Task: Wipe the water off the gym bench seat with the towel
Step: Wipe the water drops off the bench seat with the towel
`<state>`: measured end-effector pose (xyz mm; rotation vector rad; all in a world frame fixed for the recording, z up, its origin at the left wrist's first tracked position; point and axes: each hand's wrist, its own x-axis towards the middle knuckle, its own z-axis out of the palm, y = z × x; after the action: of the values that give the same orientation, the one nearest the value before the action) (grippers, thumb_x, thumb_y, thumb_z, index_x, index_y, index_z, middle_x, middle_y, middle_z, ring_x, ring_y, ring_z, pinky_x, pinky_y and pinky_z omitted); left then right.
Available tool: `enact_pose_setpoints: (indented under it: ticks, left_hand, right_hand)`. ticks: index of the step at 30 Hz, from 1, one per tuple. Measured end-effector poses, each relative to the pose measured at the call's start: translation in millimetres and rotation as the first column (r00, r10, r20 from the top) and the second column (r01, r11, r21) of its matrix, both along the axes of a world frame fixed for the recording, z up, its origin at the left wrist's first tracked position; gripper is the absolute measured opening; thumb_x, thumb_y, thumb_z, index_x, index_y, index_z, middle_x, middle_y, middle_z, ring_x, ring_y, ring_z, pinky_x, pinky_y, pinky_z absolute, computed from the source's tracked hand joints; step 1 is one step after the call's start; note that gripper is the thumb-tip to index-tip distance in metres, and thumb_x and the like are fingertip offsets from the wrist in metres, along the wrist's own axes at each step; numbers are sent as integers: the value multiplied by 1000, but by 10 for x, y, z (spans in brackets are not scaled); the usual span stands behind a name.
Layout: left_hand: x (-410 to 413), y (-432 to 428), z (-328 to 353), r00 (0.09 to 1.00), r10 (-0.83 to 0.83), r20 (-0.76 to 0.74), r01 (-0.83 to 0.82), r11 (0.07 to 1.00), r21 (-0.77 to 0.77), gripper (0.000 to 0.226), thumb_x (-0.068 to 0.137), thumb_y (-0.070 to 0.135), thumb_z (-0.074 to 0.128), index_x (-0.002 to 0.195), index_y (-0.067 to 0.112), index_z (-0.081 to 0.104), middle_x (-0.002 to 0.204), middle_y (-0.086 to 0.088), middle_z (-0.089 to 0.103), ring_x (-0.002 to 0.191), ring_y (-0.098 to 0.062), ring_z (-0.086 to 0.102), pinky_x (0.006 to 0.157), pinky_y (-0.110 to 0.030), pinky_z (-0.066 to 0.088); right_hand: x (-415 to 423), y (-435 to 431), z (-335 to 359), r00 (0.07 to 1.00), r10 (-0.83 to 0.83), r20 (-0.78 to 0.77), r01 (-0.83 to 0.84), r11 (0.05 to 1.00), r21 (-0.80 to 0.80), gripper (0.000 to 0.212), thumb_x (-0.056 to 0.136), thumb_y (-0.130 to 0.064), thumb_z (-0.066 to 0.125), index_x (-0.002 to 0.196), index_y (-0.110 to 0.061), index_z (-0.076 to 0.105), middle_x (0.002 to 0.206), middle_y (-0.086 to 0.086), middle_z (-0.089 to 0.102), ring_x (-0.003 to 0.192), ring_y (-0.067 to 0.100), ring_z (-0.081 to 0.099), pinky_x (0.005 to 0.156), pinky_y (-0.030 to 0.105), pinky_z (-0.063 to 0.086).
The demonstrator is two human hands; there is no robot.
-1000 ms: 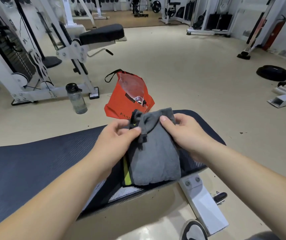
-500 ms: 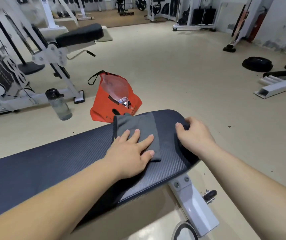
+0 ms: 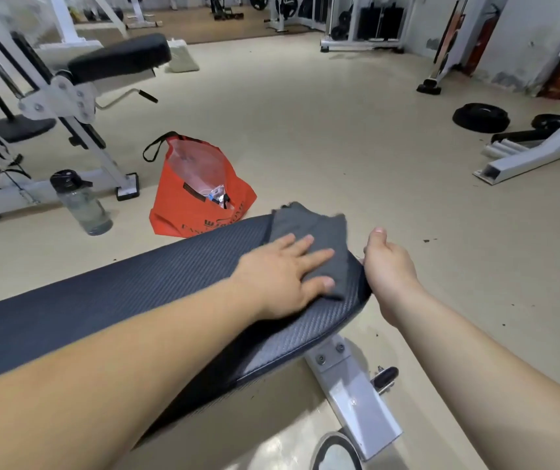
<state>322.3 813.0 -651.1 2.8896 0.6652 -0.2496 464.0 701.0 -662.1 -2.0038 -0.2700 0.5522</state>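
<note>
found the folded grey towel (image 3: 319, 232) lying on the dark ribbed bench seat (image 3: 136, 293), at its right end, with the cloth's far corners reaching just past the seat's far edge. saw the left hand (image 3: 282, 276) laid flat on the towel's near-left part, fingers straight and spread, heel of the palm on the bare seat, pressing the cloth down rather than clutching it. noted the right hand (image 3: 387, 266) just off the seat's right end edge, thumb raised, fingers curled in toward that edge and touching it; could not tell whether gripping the padding or merely resting against it, with the fingertips hidden. under the seat's right end, spotted the bench's white steel leg (image 3: 349, 395) bolted on, with a black knob (image 3: 385, 376) just beside it. beyond the seat's far edge, on the beige floor (image 3: 339, 147), picked out an orange tote bag (image 3: 197, 205) standing open, a clear water bottle (image 3: 81, 201) with a black cap to its left, and a white exercise machine (image 3: 68, 103) with a black pad behind both. farther right on the floor, made out black weight plates (image 3: 480, 117), well apart from the bench.
</note>
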Motion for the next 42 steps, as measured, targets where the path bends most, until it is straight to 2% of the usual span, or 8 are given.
enact_pose_setpoints:
  ticks: [4,12,19,27,34,36,39,42]
  left_hand:
    - [268,20,-5,973,228,-35,-228,973,-13,65,98,67,20,158,44,10,171,3,7,157,-31,4,126,-48,11]
    - [-127,-435,-22,994,-83,68,82,996,23,62,98,67,29,156,47,17,170,9,11,157,-17,7,127,-38,11]
    - [16,237,30,961,272,-60,-273,962,-11,68,98,67,24,159,41,11,171,2,8,157,-27,7,127,-44,12]
    - [-825,-327,52,995,-83,54,79,995,65,61,99,66,30,156,48,18,169,15,12,156,-10,8,127,-29,11]
    - [-1072,533,-22,908,418,7,-418,908,-8,60,103,56,28,159,39,17,170,6,12,157,-22,10,126,-41,14]
    - [-1114,161,-29,932,362,31,-363,931,23,59,104,55,28,159,38,17,170,5,13,157,-24,10,127,-39,13]
    - [-1481,-317,-57,988,24,154,-32,998,47,57,102,59,29,156,43,24,168,12,19,156,-16,14,127,-33,15]
    - [-1793,19,-62,983,-102,154,96,994,42,54,100,60,29,152,47,35,164,17,27,153,-6,19,125,-27,16]
  right_hand:
    - [2,18,-10,1000,-10,8,10,1000,22,54,103,-51,25,68,-19,51,89,10,61,86,31,55,83,42,44]
    - [-1,64,-9,994,12,113,-11,1000,-16,28,99,-42,47,91,-16,56,87,-1,62,80,24,57,74,36,42]
    - [-50,24,-9,982,110,153,-99,992,-77,25,98,-39,49,92,-18,61,85,-3,63,88,26,60,76,35,45]
    - [-319,273,151,870,294,397,-244,954,-173,35,98,-41,49,125,-21,61,131,4,59,128,27,53,104,43,45]
    - [-513,373,188,763,469,444,-410,883,-228,25,97,-36,54,111,-23,69,119,1,69,114,22,63,100,38,50]
    - [-559,415,193,745,490,453,-432,871,-233,22,95,-36,54,103,-24,70,112,1,70,107,23,66,96,40,52]
    - [-662,496,202,694,529,489,-467,847,-255,21,96,-34,54,103,-23,71,111,1,67,110,22,62,95,40,51]
    - [-770,572,199,655,562,505,-503,823,-264,21,96,-35,54,104,-25,70,111,-2,65,111,20,61,94,42,52]
